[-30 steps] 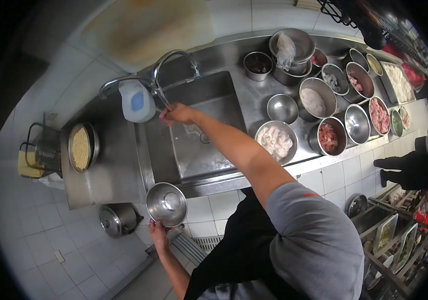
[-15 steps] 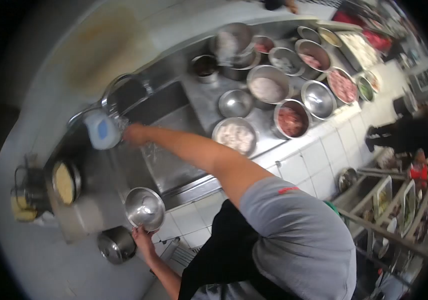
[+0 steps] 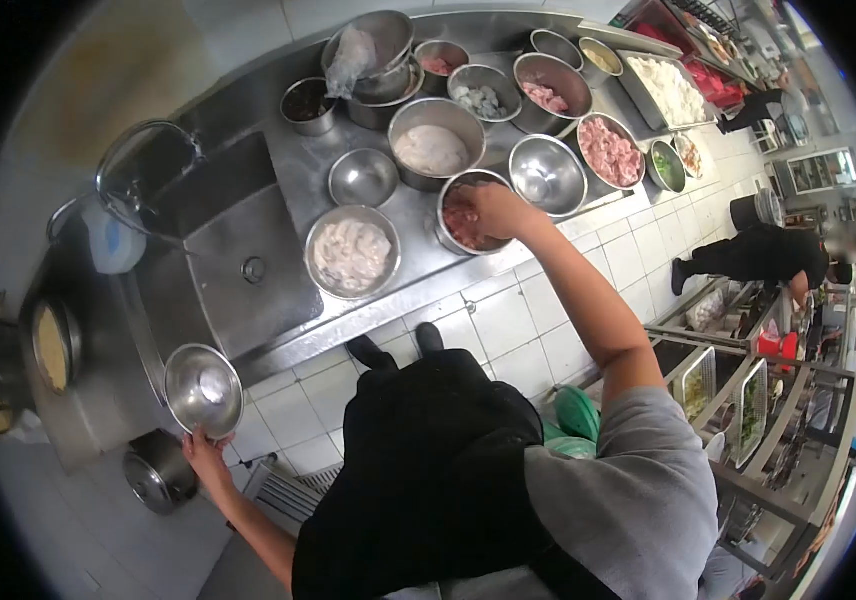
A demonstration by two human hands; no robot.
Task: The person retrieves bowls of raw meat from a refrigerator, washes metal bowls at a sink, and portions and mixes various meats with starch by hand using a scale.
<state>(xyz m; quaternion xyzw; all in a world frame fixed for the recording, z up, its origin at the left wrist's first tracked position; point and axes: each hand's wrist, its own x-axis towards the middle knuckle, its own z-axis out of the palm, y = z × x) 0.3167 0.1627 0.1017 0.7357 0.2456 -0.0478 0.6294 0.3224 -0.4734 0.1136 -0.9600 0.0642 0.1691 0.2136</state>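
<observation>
My left hand (image 3: 206, 454) grips the lower rim of a shiny steel mixing bowl (image 3: 188, 385), held near the front left corner of the sink. The bowl shows no food inside. Over on the right, my right hand (image 3: 498, 207) reaches into a deep steel pot of dark red meat (image 3: 463, 222). Its fingertips are hidden down in the pot, so their grip does not show. Close to that pot are a bowl of pale pieces in liquid (image 3: 352, 252), a pot of pale whitish food (image 3: 431, 150) and a bare steel bowl (image 3: 548, 175).
The sink (image 3: 248, 230) has a curved faucet (image 3: 138, 135) and a white-blue jug (image 3: 114, 240) beside it. Several containers crowd the counter's back, including a bowl of pink meat (image 3: 608, 152). A lidded pot (image 3: 158, 475) stands lower left. A person (image 3: 758, 250) works at the right.
My right hand has moved from beside the faucet and jug across to the pot of red meat. My left hand still holds the steel bowl. The view has shifted to the right.
</observation>
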